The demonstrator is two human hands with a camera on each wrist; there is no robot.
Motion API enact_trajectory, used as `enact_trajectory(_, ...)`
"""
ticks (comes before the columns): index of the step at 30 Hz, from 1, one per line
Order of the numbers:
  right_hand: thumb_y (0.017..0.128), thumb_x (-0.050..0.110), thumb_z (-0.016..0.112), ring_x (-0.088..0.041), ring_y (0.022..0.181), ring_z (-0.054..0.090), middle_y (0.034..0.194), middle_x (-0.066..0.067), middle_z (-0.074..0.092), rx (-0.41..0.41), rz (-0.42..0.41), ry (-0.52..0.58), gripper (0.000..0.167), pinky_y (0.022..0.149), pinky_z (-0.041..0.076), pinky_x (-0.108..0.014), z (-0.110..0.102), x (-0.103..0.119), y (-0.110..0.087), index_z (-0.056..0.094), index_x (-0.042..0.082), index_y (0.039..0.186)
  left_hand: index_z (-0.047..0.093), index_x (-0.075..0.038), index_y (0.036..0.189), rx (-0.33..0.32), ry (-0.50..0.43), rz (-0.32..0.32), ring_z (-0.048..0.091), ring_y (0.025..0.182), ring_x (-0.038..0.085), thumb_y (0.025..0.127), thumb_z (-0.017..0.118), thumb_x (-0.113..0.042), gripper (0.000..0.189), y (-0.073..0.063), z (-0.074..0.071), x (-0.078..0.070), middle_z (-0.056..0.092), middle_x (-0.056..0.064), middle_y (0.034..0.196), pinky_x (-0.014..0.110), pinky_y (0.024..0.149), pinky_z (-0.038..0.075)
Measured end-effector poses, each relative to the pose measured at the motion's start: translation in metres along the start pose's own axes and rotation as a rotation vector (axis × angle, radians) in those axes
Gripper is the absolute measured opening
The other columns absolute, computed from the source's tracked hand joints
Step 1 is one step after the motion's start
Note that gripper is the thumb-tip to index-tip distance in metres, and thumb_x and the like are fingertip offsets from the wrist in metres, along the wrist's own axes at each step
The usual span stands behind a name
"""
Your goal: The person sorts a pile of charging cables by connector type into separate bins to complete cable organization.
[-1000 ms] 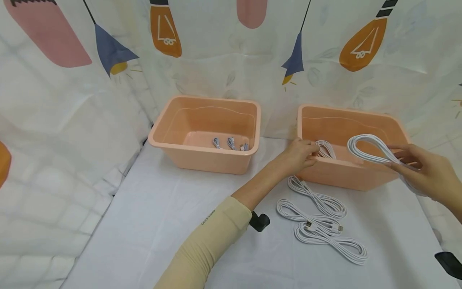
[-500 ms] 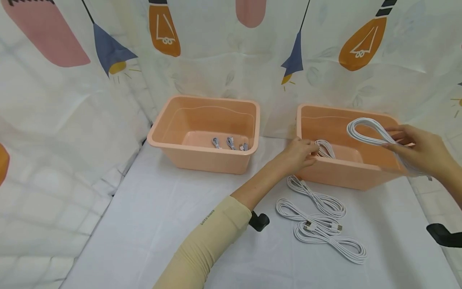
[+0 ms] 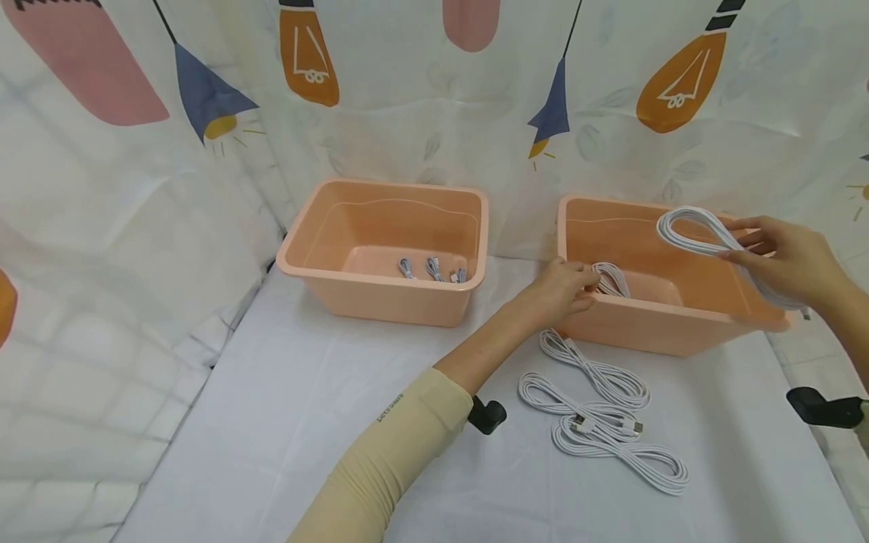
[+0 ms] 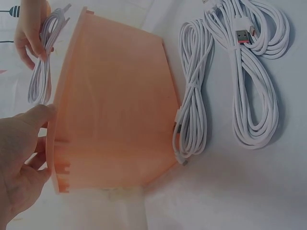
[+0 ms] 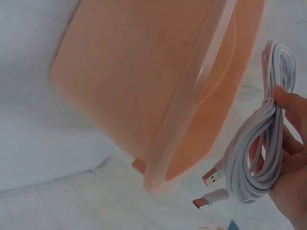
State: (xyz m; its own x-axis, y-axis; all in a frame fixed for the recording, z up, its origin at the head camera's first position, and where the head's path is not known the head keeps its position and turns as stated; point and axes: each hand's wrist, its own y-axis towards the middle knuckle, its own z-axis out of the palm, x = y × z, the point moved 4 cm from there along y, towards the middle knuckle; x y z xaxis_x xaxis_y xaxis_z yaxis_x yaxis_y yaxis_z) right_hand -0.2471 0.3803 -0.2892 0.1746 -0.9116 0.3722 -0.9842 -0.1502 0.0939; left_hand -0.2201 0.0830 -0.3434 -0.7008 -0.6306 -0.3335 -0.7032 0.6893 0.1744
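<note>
My right hand (image 3: pixel 784 260) holds a coiled white USB cable (image 3: pixel 699 230) above the right side of the right peach plastic tub (image 3: pixel 652 332). In the right wrist view, thumb and fingers pinch this cable (image 5: pixel 259 139) at its tied middle, and its two plugs hang free beside the tub's rim. At the tub's front left corner, my left hand (image 3: pixel 560 294) grips the rim. Another coiled white cable (image 3: pixel 611 280) lies inside that tub, close to the left fingertips. Several more white cable bundles (image 3: pixel 614 385) lie on the table in front of it.
To the left stands a second peach tub (image 3: pixel 376 298) with several short grey cables (image 3: pixel 434 268) on its floor. A white cloth covers the table (image 3: pixel 292 415). Behind both tubs hangs a patterned curtain (image 3: pixel 434 113).
My right hand has risen and moved back over the right tub with the coiled cable, more slowly in the last half second. The left hand stays on the rim.
</note>
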Motion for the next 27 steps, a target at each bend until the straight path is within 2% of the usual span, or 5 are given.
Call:
enact_trajectory(7,0.104,0.012,0.065,-0.069,0.11,0.057,0.125,-0.05,0.055,0.014,0.036,0.019,0.046,0.073,0.057,-0.069,-0.003,0.001,0.012,0.05,-0.013,0.14,0.073,-0.01,0.121,-0.002,0.004,0.002,0.064,0.098,0.015,0.105,0.068,-0.022,0.021,0.0,0.0,0.001,0.072,0.004,0.112,0.025,0.09,0.04)
enact_trajectory(12,0.106,0.016,0.064,-0.067,0.109,0.057,0.126,-0.049,0.054,0.026,0.066,0.029,0.047,0.056,0.052,-0.021,-0.004,-0.001,0.021,0.05,-0.012,0.14,0.072,-0.01,0.121,-0.007,0.003,0.007,0.063,0.096,0.015,0.105,0.068,-0.022,0.02,0.001,0.001,0.001,0.071,0.004,0.11,0.025,0.089,0.039)
enact_trajectory(16,0.106,0.019,0.063,-0.066,0.109,0.057,0.127,-0.049,0.053,0.027,0.087,0.028,0.048,0.054,0.037,-0.01,-0.004,-0.004,0.025,0.049,-0.012,0.14,0.073,-0.01,0.121,-0.008,0.003,0.01,0.063,0.094,0.015,0.105,0.068,-0.022,0.02,0.001,0.001,0.002,0.071,0.004,0.11,0.025,0.089,0.038)
enact_trajectory(22,0.108,0.024,0.06,-0.065,0.113,0.054,0.133,-0.048,0.051,0.035,0.136,0.031,0.053,0.07,0.061,-0.043,-0.006,-0.006,0.029,0.045,-0.011,0.145,0.073,-0.01,0.122,-0.01,0.008,0.011,0.063,0.096,0.015,0.105,0.068,-0.022,0.021,0.001,0.001,0.002,0.071,0.004,0.111,0.024,0.089,0.038)
enact_trajectory(27,0.11,0.033,0.055,-0.066,0.121,0.05,0.14,-0.047,0.047,0.066,0.121,0.032,0.063,0.097,0.043,-0.077,-0.002,-0.006,0.028,0.038,-0.01,0.152,0.073,-0.01,0.119,-0.022,0.011,0.02,0.063,0.096,0.015,0.105,0.068,-0.022,0.019,0.001,0.001,0.001,0.072,0.004,0.11,0.025,0.088,0.038)
